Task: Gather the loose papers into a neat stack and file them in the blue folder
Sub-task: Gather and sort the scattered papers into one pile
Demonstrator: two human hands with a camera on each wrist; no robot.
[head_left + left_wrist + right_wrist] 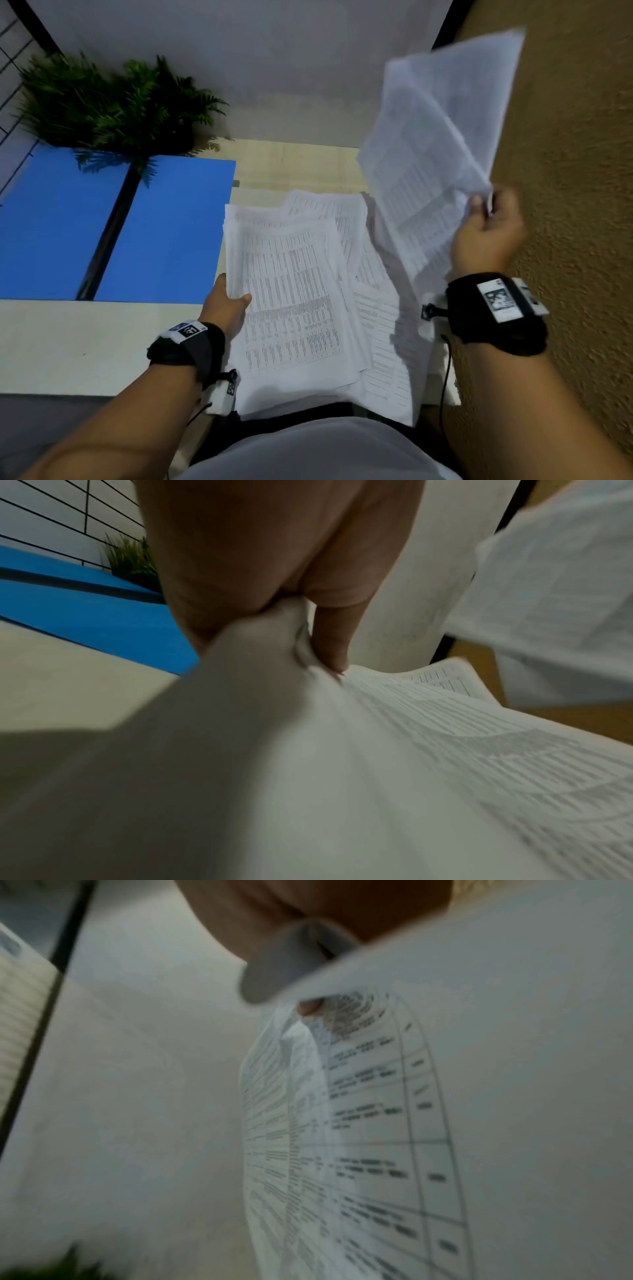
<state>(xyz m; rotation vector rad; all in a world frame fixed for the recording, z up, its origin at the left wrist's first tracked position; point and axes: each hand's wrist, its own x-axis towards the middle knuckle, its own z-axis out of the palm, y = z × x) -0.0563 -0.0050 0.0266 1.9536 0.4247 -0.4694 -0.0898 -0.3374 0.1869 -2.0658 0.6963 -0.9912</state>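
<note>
A messy pile of printed papers (pixel 301 291) lies fanned out on the pale table (pixel 85 342), hanging over its near edge. My left hand (pixel 227 301) grips the pile's left edge, thumb on top; in the left wrist view the thumb (pixel 334 642) presses the bunched papers (pixel 377 750). My right hand (pixel 486 233) holds a few sheets (pixel 438 154) raised in the air at the right, pinched at their lower corner. The right wrist view shows those sheets (pixel 359 1137) close up, blurred. The blue folder (pixel 116 229) lies open and flat at the left, with a dark spine.
A green fern-like plant (pixel 113 106) stands behind the folder, its fronds over the folder's far edge. A white wall runs along the back. Brown textured floor (pixel 565 171) lies to the right of the table. My white shirt fills the bottom of the head view.
</note>
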